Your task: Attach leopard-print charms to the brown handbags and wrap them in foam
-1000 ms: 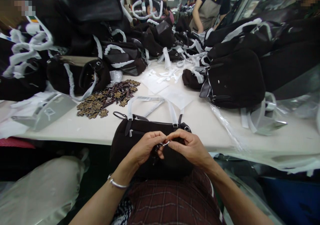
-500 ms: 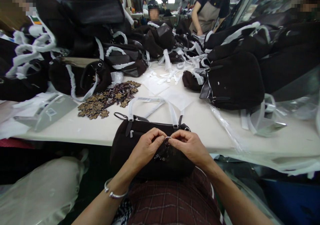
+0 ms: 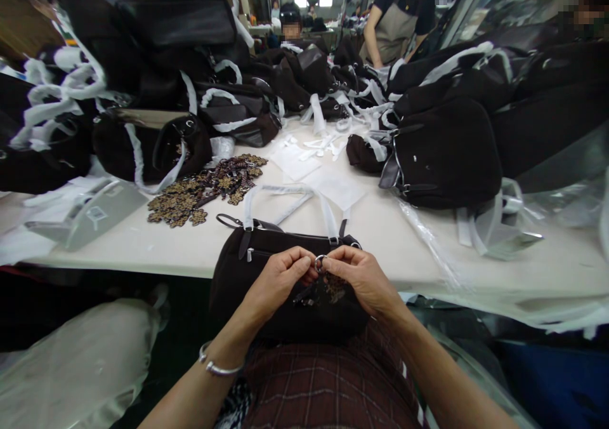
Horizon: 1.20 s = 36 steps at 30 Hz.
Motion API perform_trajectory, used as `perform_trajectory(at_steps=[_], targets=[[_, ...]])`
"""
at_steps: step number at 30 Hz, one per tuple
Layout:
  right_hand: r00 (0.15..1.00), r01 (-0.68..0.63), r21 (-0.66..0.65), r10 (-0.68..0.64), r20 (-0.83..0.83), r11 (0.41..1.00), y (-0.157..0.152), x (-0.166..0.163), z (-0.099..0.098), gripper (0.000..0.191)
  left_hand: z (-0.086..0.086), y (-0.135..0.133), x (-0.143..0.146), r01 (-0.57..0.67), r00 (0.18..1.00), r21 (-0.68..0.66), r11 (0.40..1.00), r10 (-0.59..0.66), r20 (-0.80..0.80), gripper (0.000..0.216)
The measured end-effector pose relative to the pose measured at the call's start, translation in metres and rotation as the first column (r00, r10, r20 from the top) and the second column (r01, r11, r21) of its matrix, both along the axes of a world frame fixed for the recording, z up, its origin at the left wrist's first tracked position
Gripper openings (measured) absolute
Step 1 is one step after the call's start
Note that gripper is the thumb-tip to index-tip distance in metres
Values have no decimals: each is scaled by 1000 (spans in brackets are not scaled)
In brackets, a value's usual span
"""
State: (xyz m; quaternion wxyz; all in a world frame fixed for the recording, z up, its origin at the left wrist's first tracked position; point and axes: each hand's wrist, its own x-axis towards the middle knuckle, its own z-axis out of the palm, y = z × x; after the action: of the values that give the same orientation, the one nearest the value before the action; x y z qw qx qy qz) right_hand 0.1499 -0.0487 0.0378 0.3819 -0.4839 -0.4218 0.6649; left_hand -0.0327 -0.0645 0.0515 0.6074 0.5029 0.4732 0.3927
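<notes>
A dark handbag (image 3: pixel 280 311) leans at the table's front edge against my body, its handles (image 3: pixel 328 216) wrapped in white. Above its front, my left hand (image 3: pixel 285 277) and my right hand (image 3: pixel 359 273) meet, fingertips pinched on a small metal ring (image 3: pixel 320 263). From the ring, below my right fingers, hangs a brown patterned charm (image 3: pixel 334 286), partly hidden. A small zip pull (image 3: pixel 250 254) shows on the bag left of my left hand. Beyond the bag, to the left, lies a heap of similar flower-shaped charms (image 3: pixel 178 204).
More dark bags with white-wrapped handles crowd the left, back and right, including one bag (image 3: pixel 447 156) at right. White sheets (image 3: pixel 335 188) and clear plastic (image 3: pixel 432 245) lie on the white table (image 3: pixel 190 251). A person in an apron (image 3: pixel 390 29) stands at the back.
The ring has turned to face me more, and the brown charm hanging from it has come into view below my right fingers. Both hands stay almost in place.
</notes>
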Motion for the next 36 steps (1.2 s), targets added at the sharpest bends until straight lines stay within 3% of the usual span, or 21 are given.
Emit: perform_trajectory(at_steps=[3, 6, 10, 13, 17, 21, 25, 28, 30, 32, 34, 36], targets=[[1000, 3, -19, -4, -17, 1000, -1, 0, 0, 29, 1, 0, 0, 19, 1000, -10, 1000, -19, -13, 23], [1000, -14, 2, 14, 10, 1000, -1, 1, -1, 28, 5, 0, -1, 68, 988, 46, 997, -61, -145, 20], [995, -88, 49, 85, 56, 995, 0, 4, -2, 27, 12, -2, -2, 102, 896, 276, 956, 32, -443, 14], [990, -135, 131, 129, 52, 982, 0, 5, -2, 40, 16, -4, -3, 165, 821, 366, 916, 78, -565, 13], [979, -205, 272, 202, 38, 940, -2, 3, 0, 42, 20, -4, -4, 225, 806, 401, 888, 62, -588, 13], [951, -247, 160, 271, -150, 956, -4, 0, 0, 35, 26, -1, -6, 251, 830, 480, 841, 69, -554, 11], [924, -268, 40, 268, -272, 963, -10, -3, -4, 33, 26, 2, -8, 270, 876, 634, 724, 88, -474, 15], [899, -280, -45, 245, -364, 959, -15, -6, -6, 28, 18, 3, -8, 244, 906, 760, 603, 138, -401, 18], [902, -253, -94, 200, -382, 963, -16, -7, -7, 25, 11, 2, -8, 218, 909, 802, 556, 184, -374, 18], [922, -196, -120, 142, -360, 973, -16, -7, -6, 22, 5, 0, -9, 182, 910, 792, 583, 205, -359, 17], [948, -135, -111, 96, -302, 985, -15, -5, -4, 21, 1, -2, -10, 112, 922, 703, 702, 191, -337, 15], [972, -101, -72, 83, -222, 992, -13, -3, -2, 21, 0, -3, -11, 22, 950, 533, 846, 148, -275, 14]])
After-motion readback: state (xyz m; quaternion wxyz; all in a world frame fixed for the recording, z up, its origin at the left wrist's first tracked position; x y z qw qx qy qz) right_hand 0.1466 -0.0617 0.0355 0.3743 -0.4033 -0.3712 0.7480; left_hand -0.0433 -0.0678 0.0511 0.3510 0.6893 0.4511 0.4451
